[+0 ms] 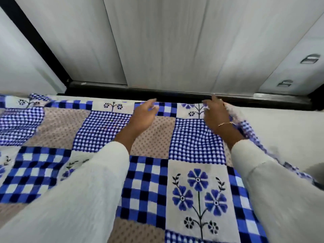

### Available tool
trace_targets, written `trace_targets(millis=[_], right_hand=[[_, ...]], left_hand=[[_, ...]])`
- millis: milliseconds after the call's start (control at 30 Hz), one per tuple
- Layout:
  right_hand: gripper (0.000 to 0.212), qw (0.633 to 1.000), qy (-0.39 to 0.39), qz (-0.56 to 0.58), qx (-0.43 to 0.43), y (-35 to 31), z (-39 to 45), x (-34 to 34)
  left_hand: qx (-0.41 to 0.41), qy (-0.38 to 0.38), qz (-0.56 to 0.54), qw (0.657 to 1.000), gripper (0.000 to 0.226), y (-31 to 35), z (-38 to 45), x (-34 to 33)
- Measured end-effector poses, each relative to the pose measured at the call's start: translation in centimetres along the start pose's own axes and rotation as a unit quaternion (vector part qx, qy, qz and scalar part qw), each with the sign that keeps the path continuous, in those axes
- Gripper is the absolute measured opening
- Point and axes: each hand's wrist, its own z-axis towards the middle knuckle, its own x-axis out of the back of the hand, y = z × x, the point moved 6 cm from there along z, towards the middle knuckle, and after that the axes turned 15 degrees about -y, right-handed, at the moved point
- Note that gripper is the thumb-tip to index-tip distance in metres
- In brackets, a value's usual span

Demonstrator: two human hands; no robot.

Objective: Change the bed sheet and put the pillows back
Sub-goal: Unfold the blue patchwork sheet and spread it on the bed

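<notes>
Sheet (150,181): patchwork print of blue-and-white checks, dotted beige squares and white squares with blue flowers; spread over most of the bed, its far edge along the dark ledge (175,95) at the foot of pale sliding doors (157,41). Right edge of the sheet turned up and rumpled, running diagonally toward the lower right; beyond it, bare white mattress (284,130). Left hand (143,114): at the far edge of the sheet, fingers loosely curled, tips at the checked border; blurred, so whether they pinch cloth cannot be told. Right hand (216,114): at the far right corner of the sheet, fingers bent over the flowered square where the cloth bunches; index finger raised toward the ledge; grip likewise too blurred to tell. Thin bracelet (225,124) on the right wrist. Both arms in white sleeves (84,195), reaching forward over the sheet. Two metal handles (310,58) on the white panel at right. No pillows visible.
</notes>
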Motion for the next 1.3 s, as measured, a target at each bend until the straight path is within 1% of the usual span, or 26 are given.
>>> trace_targets(millis=[33, 100, 133, 167, 233, 300, 333, 400, 467, 533, 600, 633, 700, 733, 767, 800, 833, 900, 933, 967, 1000, 1033, 1100, 1167, 1233, 1300], right_hand=[[0.039, 0.999, -0.023, -0.028, 0.014, -0.8, -0.1, -1.5], [0.036, 0.997, -0.048, -0.062, 0.023, -2.0, -0.2, -4.3], [0.036, 0.995, -0.054, -0.08, 0.029, -2.4, -0.1, -5.5], [0.037, 0.992, -0.065, -0.107, 0.029, -3.0, -0.1, -6.3], [0.041, 0.983, -0.073, -0.167, 0.024, -3.9, 0.6, -7.6], [0.051, 0.983, -0.053, -0.173, 0.013, -5.3, 1.3, -7.7], [0.059, 0.984, -0.03, -0.173, 0.02, -6.2, 1.8, -7.8], [0.068, 0.981, -0.072, -0.175, 0.045, -8.1, 2.7, -8.9], [0.077, 0.976, -0.123, -0.17, 0.05, -9.6, 3.5, -9.3], [0.082, 0.971, -0.153, -0.179, 0.049, -10.6, 4.4, -9.6], [0.074, 0.962, -0.165, -0.216, 0.035, -11.6, 4.9, -9.5], [0.062, 0.954, -0.147, -0.259, 0.041, -12.1, 4.9, -9.2], [0.035, 0.93, -0.102, -0.343, 0.086, -13.6, 3.9, -8.4], [0.031, 0.921, -0.092, -0.358, 0.123, -14.3, 2.8, -8.4], [0.03, 0.916, -0.093, -0.354, 0.165, -14.7, 1.8, -8.8], [0.035, 0.914, -0.114, -0.336, 0.195, -14.8, 1.0, -9.3], [0.046, 0.92, -0.157, -0.297, 0.203, -14.5, 0.3, -10.0], [0.062, 0.946, -0.264, -0.132, 0.133, -13.5, -0.3, -10.5], [0.06, 0.953, -0.284, -0.056, 0.09, -12.9, -0.1, -10.9], [0.056, 0.959, -0.274, -0.026, 0.069, -12.6, 0.3, -10.9], [0.05, 0.964, -0.254, -0.047, 0.067, -12.6, 0.6, -11.0], [0.043, 0.962, -0.252, -0.079, 0.068, -12.6, 0.8, -11.3], [0.035, 0.936, -0.312, -0.148, 0.073, -13.0, 0.8, -12.4], [0.037, 0.9, -0.375, -0.203, 0.092, -13.5, 0.4, -13.1], [0.037, 0.879, -0.4, -0.225, 0.125, -14.1, -0.1, -12.7], [0.035, 0.872, -0.416, -0.215, 0.141, -14.1, -0.4, -12.5]], left_hand=[[0.028, 0.008, 0.109, 0.994, 0.045, -1.5, 0.0, -0.1], [0.093, -0.055, 0.315, 0.943, 0.051, -4.9, -0.3, -0.8], [0.115, -0.07, 0.379, 0.916, 0.055, -6.0, -0.7, -0.7], [0.123, -0.063, 0.41, 0.902, 0.06, -6.7, -0.9, -0.4], [0.113, -0.024, 0.398, 0.91, 0.069, -7.2, -0.9, 0.5], [0.089, 0.019, 0.376, 0.922, 0.063, -7.3, -0.5, 1.9], [0.079, 0.044, 0.382, 0.92, 0.058, -7.4, -0.3, 2.8], [0.074, 0.076, 0.438, 0.893, 0.059, -7.5, 0.3, 4.7], [0.078, 0.054, 0.495, 0.863, 0.076, -8.1, 1.4, 6.2], [0.093, 0.007, 0.514, 0.853, 0.094, -8.4, 2.4, 7.2], [0.115, -0.042, 0.529, 0.84, 0.103, -8.4, 3.4, 7.5], [0.116, -0.057, 0.534, 0.835, 0.104, -8.2, 3.8, 7.3], [0.091, -0.062, 0.561, 0.82, 0.094, -7.1, 3.8, 6.7], [0.056, -0.052, 0.583, 0.809, 0.081, -6.5, 3.3, 6.4], [0.003, -0.033, 0.597, 0.802, 0.065, -5.8, 2.4, 6.2], [-0.048, -0.022, 0.589, 0.807, 0.054, -5.5, 1.1, 6.0], [-0.086, -0.022, 0.564, 0.821, 0.056, -5.7, -0.5, 5.9], [-0.116, -0.061, 0.503, 0.854, 0.073, -6.9, -3.2, 5.7], [-0.108, -0.062, 0.465, 0.877, 0.076, -7.6, -4.0, 6.0], [-0.078, -0.045, 0.429, 0.899, 0.075, -8.5, -4.2, 6.6], [-0.034, -0.017, 0.404, 0.914, 0.07, -9.5, -4.3, 7.6], [0.026, 0.009, 0.4, 0.916, 0.061, -10.8, -4.1, 8.7], [0.163, 0.018, 0.43, 0.888, 0.042, -13.4, -4.0, 10.7], [0.243, -0.007, 0.462, 0.853, 0.044, -14.9, -4.4, 11.9], [0.263, -0.002, 0.512, 0.818, 0.042, -14.4, -5.0, 12.8], [0.205, -0.008, 0.566, 0.798, 0.051, -13.8, -4.7, 12.9]])
